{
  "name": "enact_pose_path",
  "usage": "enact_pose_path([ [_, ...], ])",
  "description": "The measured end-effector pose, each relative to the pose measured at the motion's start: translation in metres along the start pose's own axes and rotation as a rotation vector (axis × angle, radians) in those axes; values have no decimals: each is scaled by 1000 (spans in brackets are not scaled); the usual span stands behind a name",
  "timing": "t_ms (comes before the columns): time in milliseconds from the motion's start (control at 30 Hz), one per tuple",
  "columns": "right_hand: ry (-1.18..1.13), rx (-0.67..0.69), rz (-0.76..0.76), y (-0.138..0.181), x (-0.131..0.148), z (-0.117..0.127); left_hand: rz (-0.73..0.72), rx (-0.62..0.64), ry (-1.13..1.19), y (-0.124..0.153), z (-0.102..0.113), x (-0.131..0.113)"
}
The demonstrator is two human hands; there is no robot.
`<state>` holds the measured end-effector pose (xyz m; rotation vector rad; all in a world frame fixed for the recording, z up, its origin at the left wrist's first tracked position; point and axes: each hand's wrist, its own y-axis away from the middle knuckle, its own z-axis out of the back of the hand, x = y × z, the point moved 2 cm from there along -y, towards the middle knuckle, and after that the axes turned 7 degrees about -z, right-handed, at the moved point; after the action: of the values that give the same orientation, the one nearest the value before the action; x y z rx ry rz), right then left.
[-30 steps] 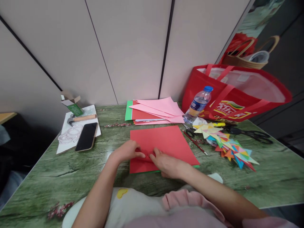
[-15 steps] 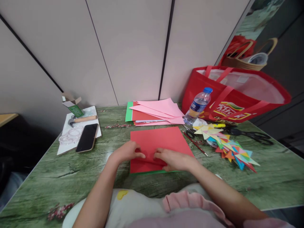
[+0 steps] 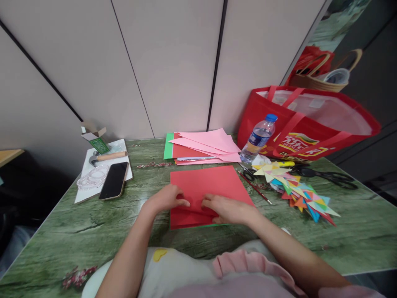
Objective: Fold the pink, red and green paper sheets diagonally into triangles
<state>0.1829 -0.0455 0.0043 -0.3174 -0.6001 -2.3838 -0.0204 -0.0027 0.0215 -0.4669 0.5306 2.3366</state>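
A red sheet of paper (image 3: 204, 180) lies in front of me, with a thin green edge (image 3: 221, 224) showing beneath its near side. My left hand (image 3: 169, 197) is at the sheet's left part, fingers curled and thumb pointing right, gripping the paper. From the right, my right hand (image 3: 228, 209) pinches the same sheet, its fingers bent over the surface and its thumb lower down. Between the hands the paper bulges in a low crease. The fingertips under the paper are hidden.
Pink sheets (image 3: 211, 142) lie on a paper stack by the wall. To the right are a water bottle (image 3: 259, 138), a red bag (image 3: 297, 124), a paintbrush (image 3: 256, 188), scissors (image 3: 248, 173) and folded paper pieces (image 3: 300, 194). A phone (image 3: 114, 180) and a hammer (image 3: 108, 156) lie left.
The near edge of the red paper has shifted slightly toward me, with a darker strip showing along it. Both hands stay almost where they were.
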Motion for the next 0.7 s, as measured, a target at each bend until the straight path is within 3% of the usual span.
enact_pose_path([
  [300,209,-68,-38,1,10,-17,-4,-11,-17,-1,-2,1],
  [700,77,-86,-12,-1,10,-10,21,-55,1,-1,-4,7],
])
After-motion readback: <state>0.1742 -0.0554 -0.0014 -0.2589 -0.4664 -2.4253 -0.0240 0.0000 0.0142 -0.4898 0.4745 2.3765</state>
